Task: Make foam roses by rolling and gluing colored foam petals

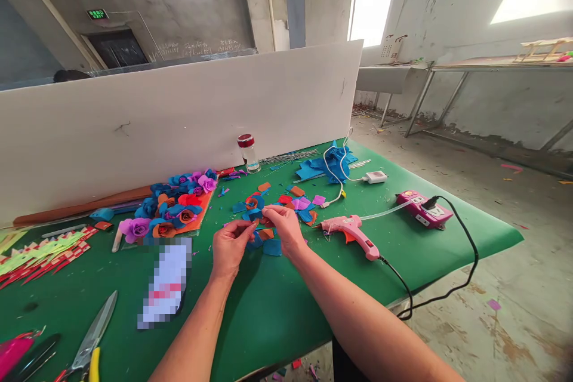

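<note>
A blue paper flower with an orange centre (pixel 253 204) is at the fingertips of both hands, above the green table. My left hand (pixel 230 248) is closed in a pinch at the flower's underside, where the grip is partly hidden. Against its blue outer petal, the thumb and fingers of my right hand (pixel 285 230) are pressed together. Loose blue petals (pixel 272 247) lie under and around the hands, with purple petals (pixel 302 203) and orange and red pieces to the right. A pink glue gun (pixel 351 230) lies right of my right hand, a glue stick in its back.
Finished paper flowers (pixel 163 206) are piled at left. Scissors (pixel 96 331) and a pixelated object (pixel 165 283) lie in front. A jar (pixel 248 154) stands by the white board (pixel 179 119). A power strip (pixel 423 209), cords, a white charger (pixel 375 177) and blue crepe paper (pixel 333 164) occupy the right side.
</note>
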`<act>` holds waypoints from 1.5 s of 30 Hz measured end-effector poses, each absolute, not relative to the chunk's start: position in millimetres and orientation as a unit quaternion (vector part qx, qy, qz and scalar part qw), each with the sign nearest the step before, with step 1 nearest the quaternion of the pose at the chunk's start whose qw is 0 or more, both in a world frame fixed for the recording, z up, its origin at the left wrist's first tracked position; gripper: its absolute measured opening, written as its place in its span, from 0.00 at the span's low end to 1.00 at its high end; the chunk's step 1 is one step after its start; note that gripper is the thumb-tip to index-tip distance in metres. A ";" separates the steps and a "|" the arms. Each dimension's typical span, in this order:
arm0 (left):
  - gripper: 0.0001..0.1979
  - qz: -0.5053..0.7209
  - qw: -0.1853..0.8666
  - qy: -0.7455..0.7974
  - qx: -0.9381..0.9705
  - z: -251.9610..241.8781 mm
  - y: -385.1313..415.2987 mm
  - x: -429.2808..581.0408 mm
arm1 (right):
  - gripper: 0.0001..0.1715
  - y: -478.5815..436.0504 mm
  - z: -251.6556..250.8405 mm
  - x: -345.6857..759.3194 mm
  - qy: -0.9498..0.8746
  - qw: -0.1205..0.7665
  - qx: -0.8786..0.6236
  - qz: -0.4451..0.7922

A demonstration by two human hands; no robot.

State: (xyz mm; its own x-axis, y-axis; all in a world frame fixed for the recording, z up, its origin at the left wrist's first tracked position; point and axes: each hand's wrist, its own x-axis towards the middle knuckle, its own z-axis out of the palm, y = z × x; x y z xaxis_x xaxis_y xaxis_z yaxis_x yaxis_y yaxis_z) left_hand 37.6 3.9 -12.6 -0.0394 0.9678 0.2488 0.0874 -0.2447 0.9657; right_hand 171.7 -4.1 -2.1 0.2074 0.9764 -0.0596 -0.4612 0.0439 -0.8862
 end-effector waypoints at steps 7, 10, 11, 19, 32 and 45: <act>0.12 0.558 0.405 0.466 0.555 -13.1 4.7 37.0 | 0.12 -4.9 -4.0 170.2 -0.354 0.628 -0.447 0.529; 0.11 0.562 0.405 0.467 0.549 -13.6 5.1 36.8 | 0.11 -6.8 -4.0 169.0 -0.402 0.616 -0.444 0.512; 0.11 0.563 0.405 0.467 0.548 -13.9 5.2 36.8 | 0.11 -7.3 -4.1 168.5 -0.413 0.612 -0.444 0.507; 0.12 0.558 0.397 0.465 0.561 -16.2 6.2 35.4 | 0.15 -3.5 -15.2 164.0 -0.459 0.611 -0.441 0.470; 0.12 0.549 0.399 0.471 0.564 -12.3 3.0 37.8 | 0.09 -6.4 -7.1 163.6 -0.412 0.612 -0.423 0.526; 0.18 0.539 0.458 0.459 0.538 -3.8 -1.6 33.7 | 0.21 -3.7 -6.5 173.6 -0.403 0.637 -0.335 0.565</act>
